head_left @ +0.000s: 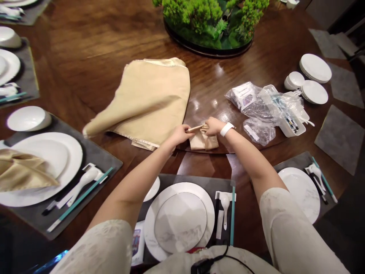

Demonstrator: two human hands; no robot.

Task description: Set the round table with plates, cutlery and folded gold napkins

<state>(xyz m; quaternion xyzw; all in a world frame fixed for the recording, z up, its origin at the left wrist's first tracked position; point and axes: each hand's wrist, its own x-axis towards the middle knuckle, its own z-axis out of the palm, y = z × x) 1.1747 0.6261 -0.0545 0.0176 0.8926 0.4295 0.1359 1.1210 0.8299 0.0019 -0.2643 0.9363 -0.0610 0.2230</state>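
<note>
A small beige satin napkin point(203, 142), gathered into narrow pleats along its upper side, lies at the front rim of the raised wooden turntable. My left hand point(182, 134) pinches the left end of the pleated strip. On the other end, the fingers of my right hand point(213, 126) are closed around the gathered folds. Just left of my hands a pile of beige cloth napkins point(154, 91) lies spread out, one corner trailing left. Below my arms, a marbled plate point(181, 224) rests on a larger white plate point(150, 232) on a grey placemat point(225, 182).
A white spoon point(225, 207) and teal chopsticks point(233, 217) lie right of the plates. At left, a folded napkin point(25, 171) sits on another setting. Plastic bags point(251, 101), a white cutlery box point(293, 131) and stacked plates point(315, 68) stand right. Behind is a green miniature landscape point(211, 26).
</note>
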